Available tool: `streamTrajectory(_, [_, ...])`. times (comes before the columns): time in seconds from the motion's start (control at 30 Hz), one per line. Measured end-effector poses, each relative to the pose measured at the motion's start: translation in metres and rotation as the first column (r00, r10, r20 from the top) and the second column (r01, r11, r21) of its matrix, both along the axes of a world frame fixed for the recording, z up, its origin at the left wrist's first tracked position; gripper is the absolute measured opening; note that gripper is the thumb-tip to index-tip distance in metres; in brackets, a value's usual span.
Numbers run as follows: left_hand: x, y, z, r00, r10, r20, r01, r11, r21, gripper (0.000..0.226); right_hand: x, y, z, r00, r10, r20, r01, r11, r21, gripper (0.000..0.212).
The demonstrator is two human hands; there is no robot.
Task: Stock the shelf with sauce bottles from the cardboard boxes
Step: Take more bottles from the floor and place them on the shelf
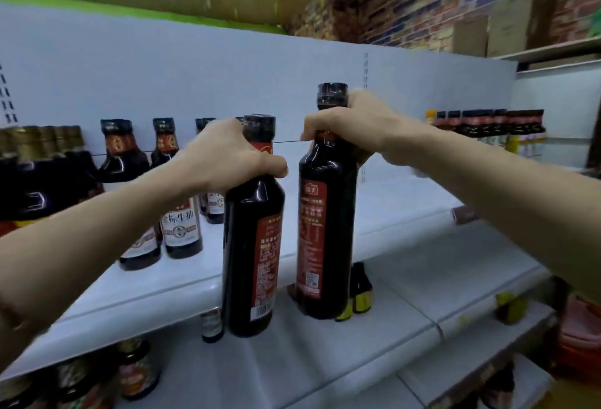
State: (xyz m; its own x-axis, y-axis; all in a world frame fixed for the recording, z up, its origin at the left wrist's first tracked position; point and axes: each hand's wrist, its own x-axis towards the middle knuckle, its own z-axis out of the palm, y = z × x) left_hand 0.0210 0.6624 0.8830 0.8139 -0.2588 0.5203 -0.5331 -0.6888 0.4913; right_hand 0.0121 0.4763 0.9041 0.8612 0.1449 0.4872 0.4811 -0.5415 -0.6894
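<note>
Sauce bottles, two, each gripped at the neck: left hand curled round the left bottle, right hand round the right bottle. Both upright, just apart, before the white shelf.

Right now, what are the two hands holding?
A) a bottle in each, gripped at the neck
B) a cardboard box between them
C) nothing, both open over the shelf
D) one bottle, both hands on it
A: the left hand grips the neck of one dark sauce bottle, and the right hand grips the neck of a second bottle, both upright in front of the white shelf.
</note>
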Motion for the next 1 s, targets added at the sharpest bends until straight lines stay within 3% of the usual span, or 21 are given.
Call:
streamTrajectory(0.2, [0.053, 0.011, 0.013, 0.988, 0.135, 0.070, -0.133, 0.991, -0.026, 0.035, 0.069, 0.018, 0.005, 0.997, 0.078, 0.010, -0.078, 0.997, -0.008, 0.018])
streamTrajectory(0.43, [0.105, 0.023, 0.014, 0.965, 0.252, 0.069, -0.253, 0.968, -0.001, 0.043, 0.141, 0.034, 0.008, 0.987, 0.158, -0.013, -0.158, 0.987, -0.014, 0.016])
streamTrajectory(0.67, [0.151, 0.022, 0.013, 0.935, 0.353, 0.030, -0.353, 0.936, -0.012, 0.032, 0.213, 0.045, 0.000, 0.964, 0.262, -0.035, -0.263, 0.963, -0.057, 0.010])
streamTrajectory(0.83, [0.183, 0.022, 0.004, 0.887, 0.462, 0.022, -0.461, 0.887, -0.030, 0.048, 0.262, 0.049, -0.006, 0.941, 0.328, -0.079, -0.335, 0.938, -0.091, 0.027])
streamTrajectory(1.0, [0.204, 0.020, -0.002, 0.808, 0.588, 0.028, -0.585, 0.808, -0.065, 0.056, 0.299, 0.052, -0.015, 0.931, 0.358, -0.073, -0.364, 0.928, -0.077, 0.013])
